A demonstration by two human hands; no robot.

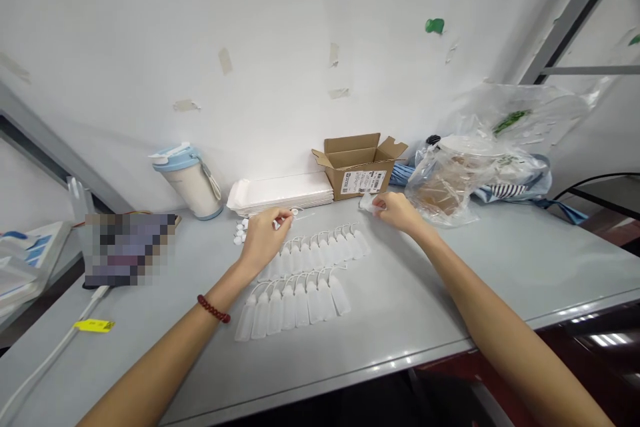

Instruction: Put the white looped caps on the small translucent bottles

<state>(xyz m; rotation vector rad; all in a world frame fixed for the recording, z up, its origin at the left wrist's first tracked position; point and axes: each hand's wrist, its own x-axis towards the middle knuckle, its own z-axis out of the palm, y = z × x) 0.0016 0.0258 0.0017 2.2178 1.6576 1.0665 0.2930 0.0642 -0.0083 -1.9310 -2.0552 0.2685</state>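
Observation:
My left hand [267, 235] is closed in a pinch on a small white cap with a thin tube [295, 212], just above the table. My right hand [397, 210] is closed on a translucent white plastic piece [368, 203] in front of the cardboard box; its full shape is partly hidden by my fingers. Between my arms, translucent squeeze bottles with thin bent spouts lie in two rows, a back row [320, 253] and a front row [289, 307]. Several loose white caps [240, 232] lie beside my left hand, which partly covers them.
Behind my hands stand an open cardboard box [357, 173] and a stack of white trays [285, 191]. A tumbler [193, 183] and a blurred-out device [130, 250] with a cable [55, 350] are left. Plastic bags [445, 190] lie right. The table's front edge [400, 361] is near me.

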